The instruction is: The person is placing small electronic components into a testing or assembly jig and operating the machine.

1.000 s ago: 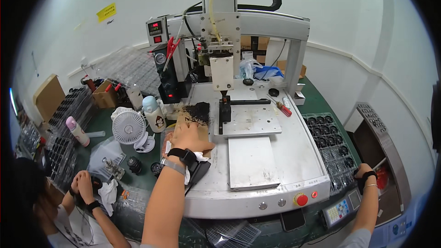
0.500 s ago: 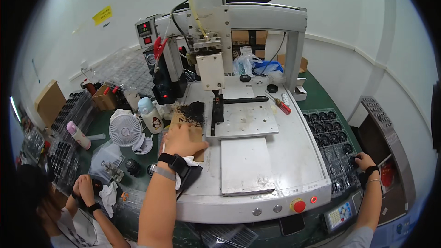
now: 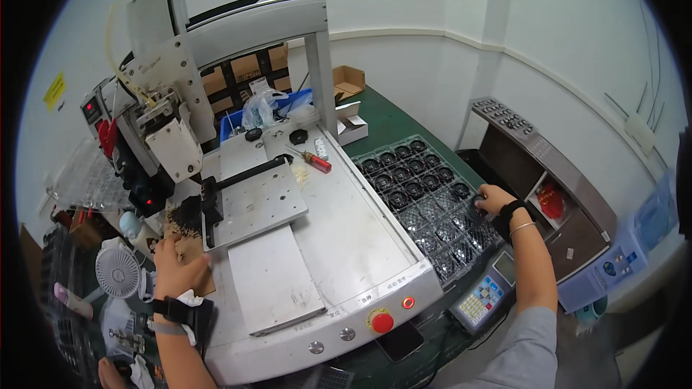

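My left hand [image 3: 177, 268] rests on a brown cardboard piece [image 3: 209, 284] at the left side of the machine, its fingers spread. Black crumbs or powder [image 3: 186, 216] lie on the cardboard just beyond the fingertips. On the right, my right hand [image 3: 496, 200] is at the right edge of a clear plastic tray [image 3: 425, 241], fingers pinched together. Whatever they hold is hidden; a dark bit shows by the fingertips. Black round parts [image 3: 398, 199] fill the tray's far pockets, while its near pockets show only clear plastic.
Between my arms stands a white benchtop machine [image 3: 346, 252] with a metal plate [image 3: 259, 205], a dispensing head [image 3: 173, 150] and a red button [image 3: 382, 323]. A red screwdriver [image 3: 317, 162] lies on its bed. A keypad controller [image 3: 484, 295] sits before the tray; a small fan [image 3: 119, 274] stands left.
The view has swung to the right, so the machine appears further left and the tray nearer the middle. Both hands stay at about the same places, on the cardboard and at the tray's edge.
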Tool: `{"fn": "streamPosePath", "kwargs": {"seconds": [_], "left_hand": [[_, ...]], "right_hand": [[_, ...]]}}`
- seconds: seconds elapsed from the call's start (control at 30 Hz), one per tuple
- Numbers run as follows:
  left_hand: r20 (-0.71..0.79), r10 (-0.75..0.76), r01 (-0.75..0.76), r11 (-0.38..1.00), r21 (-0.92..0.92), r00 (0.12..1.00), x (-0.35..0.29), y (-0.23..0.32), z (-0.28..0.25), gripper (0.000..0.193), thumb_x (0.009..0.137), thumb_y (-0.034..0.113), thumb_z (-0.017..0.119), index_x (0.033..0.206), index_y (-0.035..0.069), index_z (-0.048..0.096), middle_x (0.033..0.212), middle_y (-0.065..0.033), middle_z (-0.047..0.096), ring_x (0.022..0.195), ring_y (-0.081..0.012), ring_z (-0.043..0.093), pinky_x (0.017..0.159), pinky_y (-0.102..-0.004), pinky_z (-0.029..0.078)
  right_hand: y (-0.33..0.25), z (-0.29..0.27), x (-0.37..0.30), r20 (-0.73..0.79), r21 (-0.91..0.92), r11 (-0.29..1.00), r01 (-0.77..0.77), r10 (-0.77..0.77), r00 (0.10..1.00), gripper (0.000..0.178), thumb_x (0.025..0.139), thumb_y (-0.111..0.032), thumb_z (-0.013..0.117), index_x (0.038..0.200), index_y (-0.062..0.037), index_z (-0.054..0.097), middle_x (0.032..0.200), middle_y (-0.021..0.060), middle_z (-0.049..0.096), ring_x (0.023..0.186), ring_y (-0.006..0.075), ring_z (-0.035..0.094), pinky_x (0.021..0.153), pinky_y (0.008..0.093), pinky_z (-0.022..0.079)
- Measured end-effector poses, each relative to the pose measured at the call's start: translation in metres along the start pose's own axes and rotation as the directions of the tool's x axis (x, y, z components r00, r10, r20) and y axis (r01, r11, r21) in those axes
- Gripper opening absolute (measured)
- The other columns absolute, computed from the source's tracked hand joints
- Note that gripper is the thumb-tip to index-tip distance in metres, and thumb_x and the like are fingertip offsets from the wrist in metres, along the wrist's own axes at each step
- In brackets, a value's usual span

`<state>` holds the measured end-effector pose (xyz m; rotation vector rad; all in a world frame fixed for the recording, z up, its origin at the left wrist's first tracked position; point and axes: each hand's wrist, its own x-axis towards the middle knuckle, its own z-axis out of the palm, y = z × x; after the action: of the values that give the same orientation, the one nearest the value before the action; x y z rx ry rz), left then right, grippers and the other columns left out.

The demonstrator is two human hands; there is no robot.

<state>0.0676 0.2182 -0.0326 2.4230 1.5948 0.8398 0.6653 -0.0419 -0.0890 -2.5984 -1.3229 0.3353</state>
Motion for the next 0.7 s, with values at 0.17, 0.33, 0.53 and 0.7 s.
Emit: {"fn": "streamPosePath", "kwargs": {"seconds": [0.17,0.33,0.53,0.7], "left_hand": [[-0.072,0.084,-0.085,0.996,-0.012,0.994,-0.002,-0.006,0.001,0.057,0.063,0.025,0.073,0.108,0.000,0.049,0.106,-0.0198,0.046,0.101,-0.0350,0.044,0.087,-0.0394,0.037],[-0.082,0.048,-0.049,0.999,-0.002,0.995,-0.005,0.010,-0.005,0.050,0.071,0.022,0.066,0.112,-0.001,0.048,0.106,-0.0166,0.047,0.102,-0.0321,0.046,0.089,-0.0360,0.036],[-0.214,0.106,-0.125,0.989,-0.079,0.971,-0.008,0.005,-0.009,0.045,0.071,0.018,0.065,0.109,0.001,0.050,0.106,-0.0146,0.048,0.100,-0.0294,0.047,0.089,-0.0350,0.036],[-0.270,0.132,-0.175,0.974,-0.141,0.954,-0.006,0.016,-0.008,0.038,0.070,0.014,0.066,0.104,0.002,0.053,0.103,-0.0133,0.051,0.100,-0.0281,0.048,0.089,-0.0340,0.037]], "right_hand": [[0.013,0.015,0.053,-0.147,0.149,0.979,0.138,-0.116,0.982,0.029,0.080,-0.019,0.054,0.100,0.0021,0.059,0.084,0.0163,0.062,0.081,0.0287,0.060,0.077,0.0364,0.046],[0.005,0.036,0.069,-0.091,-0.132,0.991,0.006,-0.019,0.996,0.030,0.080,-0.020,0.054,0.103,-0.0004,0.059,0.089,0.0204,0.062,0.085,0.0325,0.059,0.079,0.0385,0.046],[-0.031,0.019,0.052,-0.163,-0.143,0.990,-0.015,-0.009,0.987,0.037,0.082,-0.021,0.055,0.107,0.0040,0.044,0.088,0.0287,0.057,0.092,0.0378,0.056,0.082,0.0417,0.044],[-0.136,-0.022,0.025,-0.277,0.323,0.892,0.317,-0.232,0.933,0.026,0.085,-0.021,0.053,0.099,0.0012,0.048,0.090,0.0199,0.058,0.085,0.0313,0.056,0.076,0.0370,0.044]]}}
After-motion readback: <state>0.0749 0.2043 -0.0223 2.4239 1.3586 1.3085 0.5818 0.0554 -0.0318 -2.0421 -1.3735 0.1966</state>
